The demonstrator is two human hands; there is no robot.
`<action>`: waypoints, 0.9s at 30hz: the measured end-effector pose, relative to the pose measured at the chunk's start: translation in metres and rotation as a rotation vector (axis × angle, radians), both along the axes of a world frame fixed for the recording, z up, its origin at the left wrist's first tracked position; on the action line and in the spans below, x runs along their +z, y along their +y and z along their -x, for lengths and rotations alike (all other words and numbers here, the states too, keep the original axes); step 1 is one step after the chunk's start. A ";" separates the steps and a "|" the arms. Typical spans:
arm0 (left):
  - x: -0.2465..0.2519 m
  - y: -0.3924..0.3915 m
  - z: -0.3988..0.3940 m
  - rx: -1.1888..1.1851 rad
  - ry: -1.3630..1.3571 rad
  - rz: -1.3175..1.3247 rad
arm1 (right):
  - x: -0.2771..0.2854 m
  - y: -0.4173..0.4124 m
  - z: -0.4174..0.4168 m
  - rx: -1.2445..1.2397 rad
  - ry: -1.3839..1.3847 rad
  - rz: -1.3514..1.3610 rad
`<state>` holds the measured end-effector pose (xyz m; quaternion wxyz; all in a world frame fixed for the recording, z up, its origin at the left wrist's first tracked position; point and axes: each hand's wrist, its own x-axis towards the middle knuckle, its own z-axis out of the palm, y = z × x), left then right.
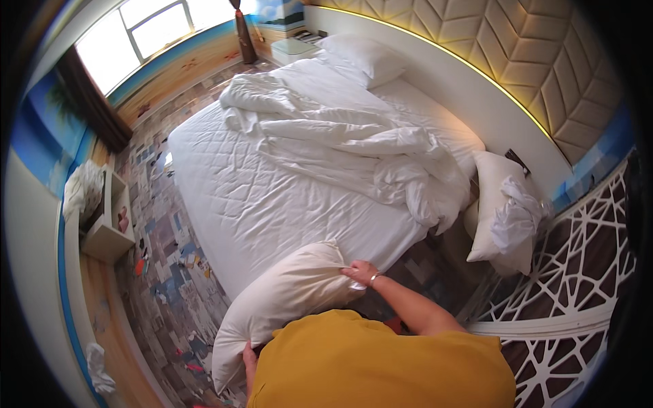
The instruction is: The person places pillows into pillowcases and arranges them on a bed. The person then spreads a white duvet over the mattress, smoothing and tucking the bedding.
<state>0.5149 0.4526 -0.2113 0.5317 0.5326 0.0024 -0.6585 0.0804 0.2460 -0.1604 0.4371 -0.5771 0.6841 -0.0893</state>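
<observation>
A cream pillow (285,285) lies across the near corner of the bed, close in front of my yellow shirt. My right hand (361,273), with a bracelet at the wrist, pinches the pillow's right end, where a bit of white cloth shows below the fingers. At the pillow's lower left edge, my left hand (249,361) holds the fabric; my shirt hides most of that hand. Beyond the pillow, a white fitted cover (245,204) is wrinkled over the mattress. A white duvet (347,137) is heaped across the bed's middle.
Another white pillow (362,56) rests by the headboard (433,66). At right, a pillow (490,204) with bunched white cloth (515,217) stands beside a white lattice partition (576,265). Small litter dots the patterned floor (168,285). A shelf unit (109,224) stands at left.
</observation>
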 end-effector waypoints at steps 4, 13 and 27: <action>-0.008 0.005 -0.031 0.105 -0.009 -0.069 | 0.008 -0.011 -0.046 -0.011 -0.002 -0.001; 0.003 -0.038 -0.036 -0.019 -0.003 -0.047 | -0.046 -0.032 -0.048 0.084 -0.006 -0.149; 0.113 -0.031 -0.018 -0.207 -0.406 0.261 | -0.030 0.157 -0.007 -0.545 0.022 0.222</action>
